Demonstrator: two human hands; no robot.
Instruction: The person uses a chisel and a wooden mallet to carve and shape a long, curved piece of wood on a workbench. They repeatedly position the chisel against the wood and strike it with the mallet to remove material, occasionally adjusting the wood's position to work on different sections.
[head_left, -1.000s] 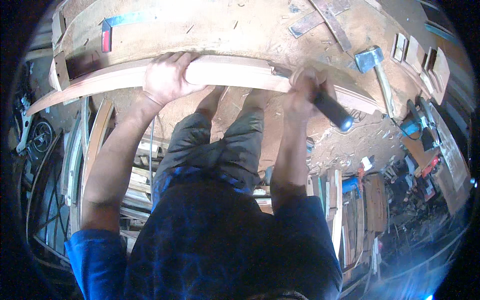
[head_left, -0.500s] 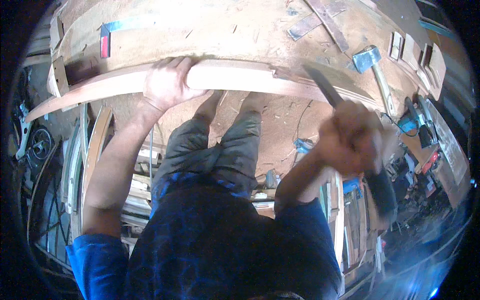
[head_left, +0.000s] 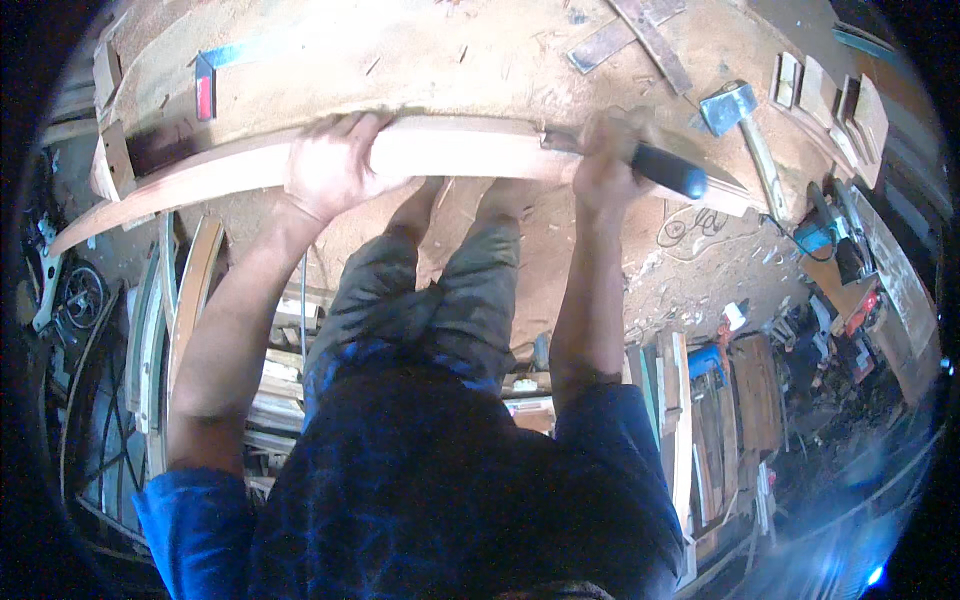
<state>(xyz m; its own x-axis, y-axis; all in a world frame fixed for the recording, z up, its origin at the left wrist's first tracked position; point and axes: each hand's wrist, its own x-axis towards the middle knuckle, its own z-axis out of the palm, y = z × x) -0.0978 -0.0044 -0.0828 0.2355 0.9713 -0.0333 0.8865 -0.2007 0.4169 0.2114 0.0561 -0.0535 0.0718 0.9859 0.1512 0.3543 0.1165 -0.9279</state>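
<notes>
A long, pale wooden board (head_left: 470,148) lies along the near edge of the workbench, with a notched step near its right part. My left hand (head_left: 332,165) grips the board left of its middle, fingers over the far edge and thumb on the near side. My right hand (head_left: 608,165) is closed around a chisel (head_left: 668,170) over the board's right part. The chisel's black handle sticks out to the right of my fist. Its blade points left toward the notch and is mostly hidden by my fingers.
On the wooden workbench (head_left: 400,60) lie a try square (head_left: 206,90), crossed flat strips (head_left: 630,45) and a hammer (head_left: 745,130) with a pale handle. Several shaped wood pieces (head_left: 825,100) stand at the right. A power tool (head_left: 825,235) and stacked timber (head_left: 700,430) are lower right.
My right hand has swung up and left with the chisel, from raised beside the board down onto its notched part. My left hand stays on the board.
</notes>
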